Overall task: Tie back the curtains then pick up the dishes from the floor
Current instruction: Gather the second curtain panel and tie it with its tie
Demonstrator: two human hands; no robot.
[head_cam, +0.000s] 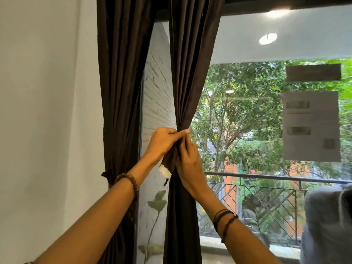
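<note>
- Wall [42,111], plain and pale, fills the left side; beside it hangs the left curtain [122,82], dark brown, already cinched by a tie-back [106,175] low near its outer edge.
- Between the two panels a strip of window shows a white brick wall [156,82] outside.
- Left hand [163,141] reaches up and to the right, forearm slanting, with a bead bracelet [128,181] at the wrist; its fingers are curled around the gathered waist of the right curtain [190,73] and grip it.
- The right curtain runs vertically, its long axis straight up and down, and the folds narrow to one bunch exactly where both hands meet; below the hands it falls straight.
- A dark strap with a white tag [165,170] hangs just under the left hand, touching the curtain; I judge this is the tie for this panel, not yet closed.
- Right hand [188,161] comes from below right, back of the hand to the camera, fingers bent onto the same bunch, pinching the cloth just beside the left fingers.
- Both hands are equally near; the strap lies nearer the left one.
- Railing [266,177] and trees stand beyond the glass. No dishes are in view.
</note>
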